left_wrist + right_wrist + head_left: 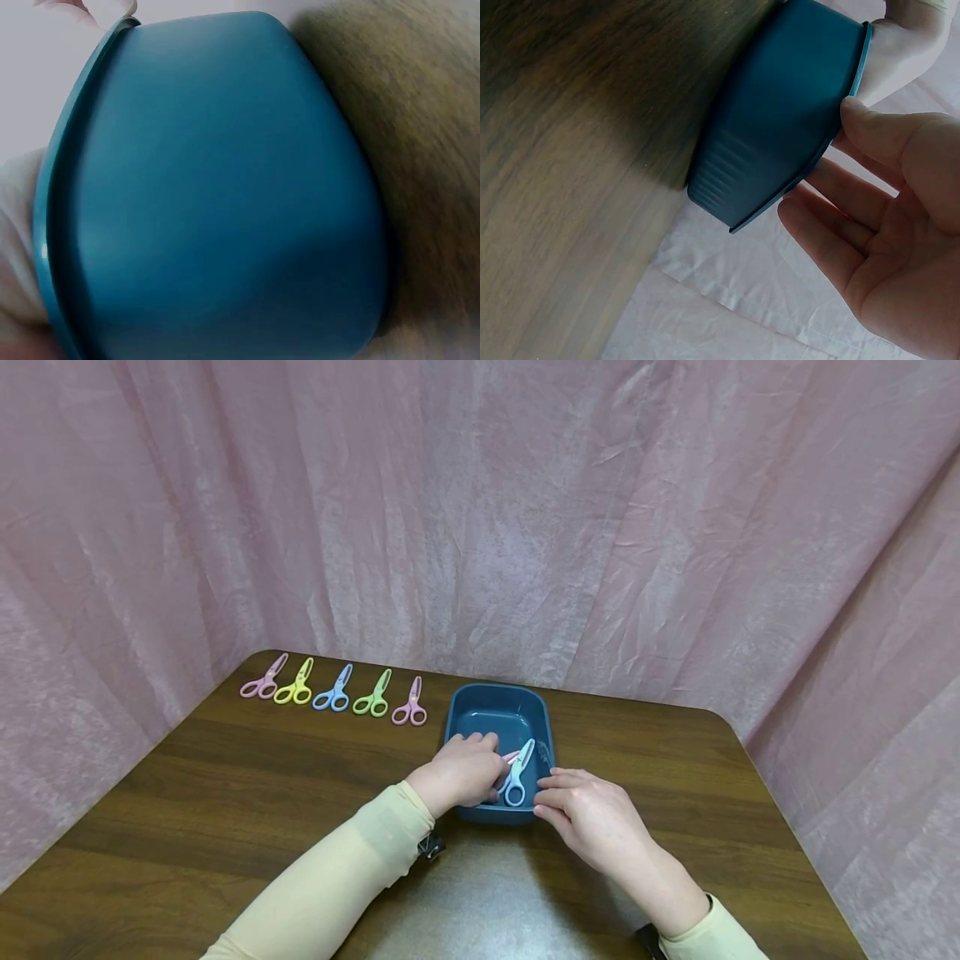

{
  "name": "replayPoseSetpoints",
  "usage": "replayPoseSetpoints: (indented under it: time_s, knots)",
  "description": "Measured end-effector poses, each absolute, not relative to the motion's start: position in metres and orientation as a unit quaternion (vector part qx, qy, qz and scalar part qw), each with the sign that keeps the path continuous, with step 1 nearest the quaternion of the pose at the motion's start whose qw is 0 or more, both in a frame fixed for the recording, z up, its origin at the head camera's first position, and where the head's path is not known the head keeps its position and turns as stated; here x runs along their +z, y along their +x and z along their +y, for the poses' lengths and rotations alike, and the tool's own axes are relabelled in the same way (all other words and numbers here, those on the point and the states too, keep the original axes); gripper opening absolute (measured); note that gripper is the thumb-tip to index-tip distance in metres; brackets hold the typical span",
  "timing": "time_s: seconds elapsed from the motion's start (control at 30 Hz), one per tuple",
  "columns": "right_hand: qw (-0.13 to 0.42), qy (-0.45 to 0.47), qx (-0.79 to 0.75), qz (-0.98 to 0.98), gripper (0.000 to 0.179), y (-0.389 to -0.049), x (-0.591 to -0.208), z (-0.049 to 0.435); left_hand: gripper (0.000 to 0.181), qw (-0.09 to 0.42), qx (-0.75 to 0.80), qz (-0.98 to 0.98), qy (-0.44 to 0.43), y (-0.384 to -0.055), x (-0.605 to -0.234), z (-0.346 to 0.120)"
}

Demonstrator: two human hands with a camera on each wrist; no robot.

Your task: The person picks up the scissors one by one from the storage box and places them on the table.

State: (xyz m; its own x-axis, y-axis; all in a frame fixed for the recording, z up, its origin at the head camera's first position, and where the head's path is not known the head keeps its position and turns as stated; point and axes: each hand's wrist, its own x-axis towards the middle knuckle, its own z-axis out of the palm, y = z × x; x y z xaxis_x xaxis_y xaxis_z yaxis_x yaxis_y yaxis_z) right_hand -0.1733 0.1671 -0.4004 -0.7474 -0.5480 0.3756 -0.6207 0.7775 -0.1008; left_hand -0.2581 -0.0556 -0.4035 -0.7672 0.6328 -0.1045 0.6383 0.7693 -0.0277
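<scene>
One smooth, round-cornered tray [498,720] touches the outstretched right hand [592,814]; whether the left hand [469,768] grips is unclear

The blue box [780,97] has little lines on its side. The right hand [900,247] is at the box's rim, its thumb touching it, its fingers nearly straight beside it. The left hand [904,52] pokes out past the rim. Brown table [577,165] is under the box, wrinkly pale cloth [712,300] beyond it
</scene>
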Motion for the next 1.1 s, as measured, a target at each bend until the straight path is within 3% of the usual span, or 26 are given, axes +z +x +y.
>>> replayPoseSetpoints:
  time_s: [0.23, 0.47, 0.7, 0.8, 1.1]
  knots:
    - [0.169, 0.316, 0.110, -0.927, 0.017, -0.1734, -0.4009, 0.1669, 0.036, 0.017, -0.032, 0.936, 0.350, -0.2587, -0.4039, -0.0577]
    - [0.170, 0.317, 0.112, -0.926, 0.017, -0.1730, -0.4005, 0.1665, 0.038, 0.008, -0.029, 0.939, 0.343, -0.2607, -0.4030, -0.0585]
    - [0.173, 0.316, 0.110, -0.927, 0.016, -0.1733, -0.4014, 0.1668, 0.051, -0.044, -0.049, 0.941, 0.333, -0.2621, -0.4079, -0.0586]
    - [0.172, 0.315, 0.109, -0.927, 0.016, -0.1734, -0.4019, 0.1671, 0.047, -0.060, -0.043, 0.941, 0.331, -0.2619, -0.4087, -0.0588]
    - [0.166, 0.316, 0.110, -0.928, 0.018, -0.1732, -0.4004, 0.1680, 0.040, 0.032, -0.008, 0.923, 0.384, -0.2566, -0.4022, -0.0613]
